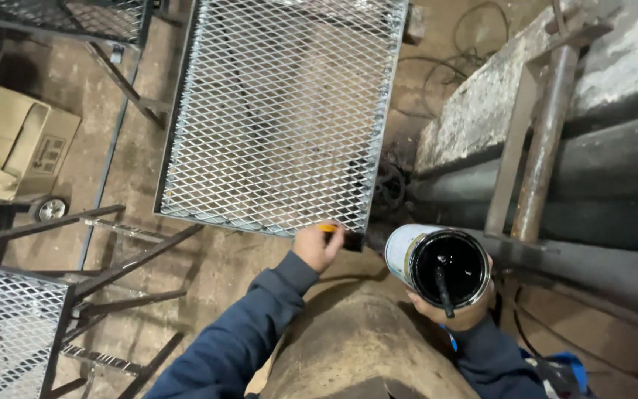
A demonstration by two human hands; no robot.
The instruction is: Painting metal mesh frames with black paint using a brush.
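My left hand [317, 246] grips a small paintbrush [331, 229] with an orange handle. Its black bristles touch the near right corner of a metal frame filled with expanded mesh [282, 111]. My right hand [461, 314] holds an open tin of black paint [441, 266] from below, tilted toward me. A dark stick [443, 287] stands in the paint. Both sleeves are dark blue. A rounded brown surface [356, 347] lies between my arms.
Another mesh panel [9, 325] and dark angle-iron frames [105, 251] are at the left. A cardboard box [16, 140] sits by a small wheel [51, 209]. At the right stand a rusty pipe [548, 125] and a concrete ledge [481, 103]. Cables [474, 37] lie on the floor.
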